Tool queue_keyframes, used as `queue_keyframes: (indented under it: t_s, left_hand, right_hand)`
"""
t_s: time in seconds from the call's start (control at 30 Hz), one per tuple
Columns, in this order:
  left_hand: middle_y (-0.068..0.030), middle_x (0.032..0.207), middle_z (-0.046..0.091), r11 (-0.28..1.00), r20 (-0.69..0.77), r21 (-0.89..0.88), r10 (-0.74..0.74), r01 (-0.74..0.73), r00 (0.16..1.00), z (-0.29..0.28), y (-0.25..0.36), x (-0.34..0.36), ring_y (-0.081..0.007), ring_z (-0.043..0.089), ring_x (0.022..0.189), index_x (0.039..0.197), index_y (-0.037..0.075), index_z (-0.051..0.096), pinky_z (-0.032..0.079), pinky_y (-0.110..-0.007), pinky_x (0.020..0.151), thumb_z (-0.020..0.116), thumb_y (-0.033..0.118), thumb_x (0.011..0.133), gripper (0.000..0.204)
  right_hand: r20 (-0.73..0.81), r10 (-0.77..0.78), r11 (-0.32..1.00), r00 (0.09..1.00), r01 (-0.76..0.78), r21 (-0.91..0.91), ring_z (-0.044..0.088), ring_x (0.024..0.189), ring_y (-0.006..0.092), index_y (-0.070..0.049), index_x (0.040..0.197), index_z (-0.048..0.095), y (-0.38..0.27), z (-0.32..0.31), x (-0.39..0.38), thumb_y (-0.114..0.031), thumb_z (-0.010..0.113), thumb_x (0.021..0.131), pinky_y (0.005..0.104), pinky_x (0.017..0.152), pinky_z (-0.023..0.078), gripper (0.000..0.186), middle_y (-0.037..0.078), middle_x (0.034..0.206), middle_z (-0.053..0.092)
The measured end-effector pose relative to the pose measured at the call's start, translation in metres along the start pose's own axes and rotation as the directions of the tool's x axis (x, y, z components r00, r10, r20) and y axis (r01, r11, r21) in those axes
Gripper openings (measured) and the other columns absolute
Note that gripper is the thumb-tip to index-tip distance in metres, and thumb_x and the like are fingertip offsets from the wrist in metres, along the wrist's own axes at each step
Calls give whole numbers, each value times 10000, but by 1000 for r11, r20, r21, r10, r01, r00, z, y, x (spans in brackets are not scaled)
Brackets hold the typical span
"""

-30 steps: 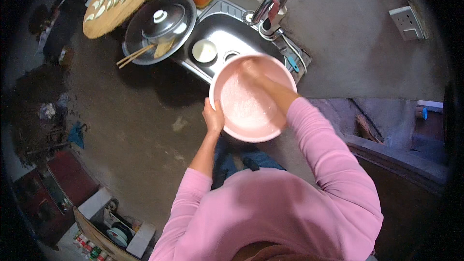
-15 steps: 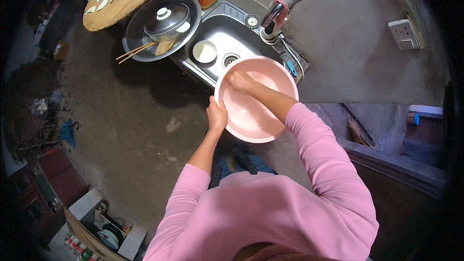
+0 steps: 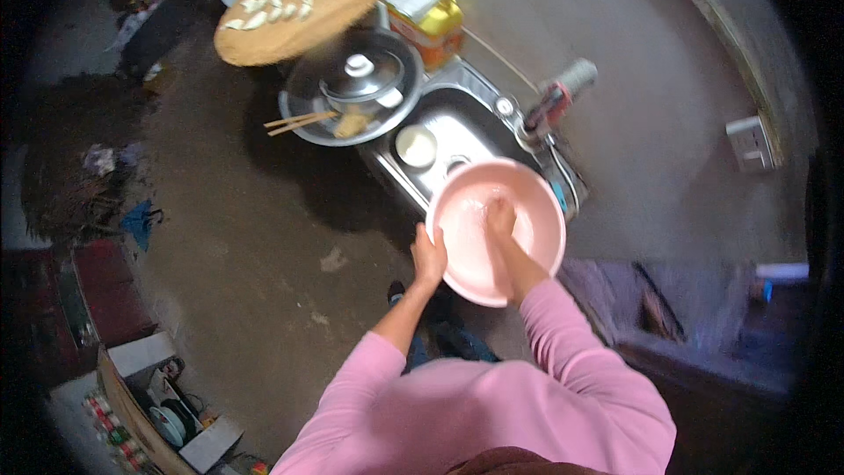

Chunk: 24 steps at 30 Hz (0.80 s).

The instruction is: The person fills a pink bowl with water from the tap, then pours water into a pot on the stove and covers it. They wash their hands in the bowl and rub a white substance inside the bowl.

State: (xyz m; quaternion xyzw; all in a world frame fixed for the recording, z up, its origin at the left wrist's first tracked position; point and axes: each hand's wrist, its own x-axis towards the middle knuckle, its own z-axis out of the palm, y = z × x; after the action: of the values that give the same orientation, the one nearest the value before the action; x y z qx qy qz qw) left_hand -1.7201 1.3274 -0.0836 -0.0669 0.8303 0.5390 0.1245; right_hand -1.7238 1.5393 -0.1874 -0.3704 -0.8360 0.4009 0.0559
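A pink plastic basin is held over the near side of the steel sink. My left hand grips its left rim, thumb at the edge and the other fingers mostly hidden under the outside. Inside the basin is my right hand, low against the inner surface with some wetness around it. Motion blur hides how its fingers are held, and nothing can be made out in them. A white bowl sits in the sink, just beyond the basin's upper left.
Left of the sink, a wide metal pan holds a lidded pot, with chopsticks across the rim. Behind it lies a round wooden board bearing several dumplings. A yellow jug and a cloth-wrapped faucet stand near the wall.
My right hand has moved from the basin's far left wall toward its middle. The basin and my left hand appear lower and farther right, as the whole view has shifted too.
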Motion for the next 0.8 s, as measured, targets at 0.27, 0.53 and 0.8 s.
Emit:
queue_keyframes:
  t_s: [0.27,0.53,0.8]
  left_hand:
    - [-316,1036,610,988,139,-149,-27,48,990,3,-24,7,-503,566,1027,1028,-30,544,420,-517,871,333,416,1022,493]
    - [-275,773,605,985,-159,-168,-61,34,985,18,-35,20,-404,623,747,821,-39,580,447,-488,686,510,400,986,473]
    - [-277,714,575,980,-264,-177,41,-90,964,27,-38,30,-404,557,622,763,-41,560,444,-480,632,572,367,960,452]
  right_hand:
    - [136,125,878,983,-174,447,446,1305,378,68,1337,479,-52,90,-12,-401,351,1027,416,1097,316,576,268,1378,497]
    - [794,-251,957,554,267,116,533,1250,254,-3,1378,510,-23,-29,-127,-408,345,1058,339,1084,367,542,213,1312,592]
    - [765,-457,863,454,435,257,444,1337,359,9,1457,363,-82,-73,-148,-324,368,1042,403,1117,322,533,272,1419,461]
